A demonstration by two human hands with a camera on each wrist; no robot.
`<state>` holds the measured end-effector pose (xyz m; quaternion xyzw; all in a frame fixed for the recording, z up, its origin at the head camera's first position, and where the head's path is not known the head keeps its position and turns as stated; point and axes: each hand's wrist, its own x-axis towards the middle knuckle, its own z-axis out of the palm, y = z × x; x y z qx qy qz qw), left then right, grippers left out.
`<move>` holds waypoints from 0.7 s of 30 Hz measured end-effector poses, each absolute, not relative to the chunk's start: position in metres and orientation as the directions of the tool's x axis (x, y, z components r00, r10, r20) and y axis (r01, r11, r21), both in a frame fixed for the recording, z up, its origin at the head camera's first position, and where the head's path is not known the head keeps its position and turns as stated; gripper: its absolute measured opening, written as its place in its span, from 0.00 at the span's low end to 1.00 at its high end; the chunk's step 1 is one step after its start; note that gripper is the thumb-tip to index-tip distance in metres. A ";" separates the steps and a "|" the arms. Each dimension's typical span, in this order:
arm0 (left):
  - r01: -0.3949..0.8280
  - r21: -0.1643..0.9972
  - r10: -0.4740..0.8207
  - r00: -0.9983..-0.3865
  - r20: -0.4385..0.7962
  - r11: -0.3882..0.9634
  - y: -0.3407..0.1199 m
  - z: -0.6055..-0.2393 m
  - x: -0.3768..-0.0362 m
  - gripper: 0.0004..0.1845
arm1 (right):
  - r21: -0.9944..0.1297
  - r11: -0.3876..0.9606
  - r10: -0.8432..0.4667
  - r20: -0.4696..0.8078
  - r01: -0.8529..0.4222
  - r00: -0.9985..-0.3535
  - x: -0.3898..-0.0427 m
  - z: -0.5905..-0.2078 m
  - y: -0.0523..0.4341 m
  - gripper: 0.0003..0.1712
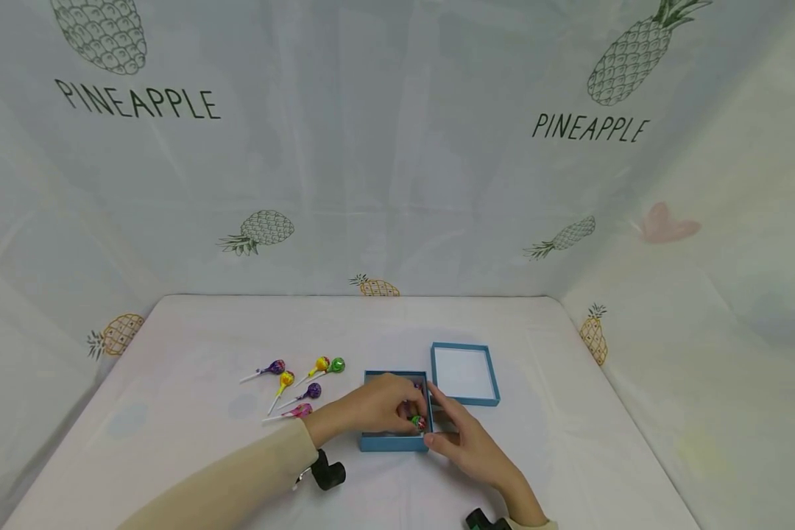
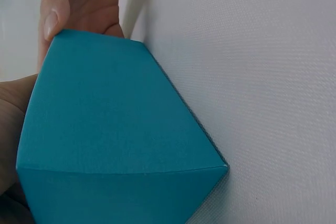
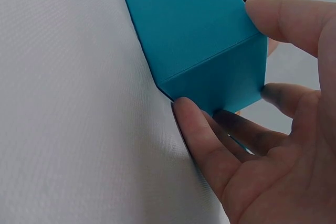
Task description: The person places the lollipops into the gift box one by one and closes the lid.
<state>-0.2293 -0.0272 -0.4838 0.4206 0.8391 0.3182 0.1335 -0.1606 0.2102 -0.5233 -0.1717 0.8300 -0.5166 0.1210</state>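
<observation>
Four Possible Faults and Their Causes

Head view: The blue box (image 1: 394,444) is set on the tabletop (image 1: 172,449), its interior partly covered by the left hand (image 1: 386,403). The fingers of that hand are curled down inside, and a green-wrapped lollipop (image 1: 419,423) appears to be pinched by them near the right end of the box. Fault 1: the lollipop may be released askew or snagged on other contents, since the landing spot is screened by the knuckles. Fault 2: the pink lollipop (image 1: 305,410), seen right at the left wrist, may be swept aside if the forearm is drawn back low; whether contact is made cannot be told. Five other loose lollipops (image 1: 337,364) are placed farther off and are less exposed. Fault 3: the lid (image 1: 477,402), laid hollow side up near the right hand (image 1: 473,444), may be shoved if that hand is shifted outward.

Left wrist view: The pinch is hidden behind the box wall, so its firmness cannot be judged.

Right wrist view: The right hand's fingers are spread apart and rested against the end wall, with the thumb at the rim. Fault 4: the box may be turned or skidded if pressure is applied unevenly, because only this end is braced.
</observation>
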 end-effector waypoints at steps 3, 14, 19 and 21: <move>0.633 0.637 0.796 -0.603 0.049 0.440 -0.026 -0.486 -0.230 0.08 | -0.901 0.404 -0.413 -0.024 -0.160 -0.910 -0.161 -0.524 0.210 0.46; 0.711 0.568 0.832 -0.549 0.079 0.415 -0.025 -0.490 -0.231 0.08 | -0.905 0.397 -0.416 -0.030 -0.152 -0.909 -0.161 -0.524 0.210 0.46; 0.728 0.539 0.836 -0.543 0.078 0.423 -0.022 -0.492 -0.231 0.08 | -0.906 0.392 -0.421 -0.022 -0.160 -0.907 -0.160 -0.523 0.210 0.46; 0.737 0.525 0.839 -0.539 0.078 0.425 -0.022 -0.493 -0.231 0.07 | -0.907 0.388 -0.423 -0.018 -0.163 -0.906 -0.160 -0.523 0.210 0.46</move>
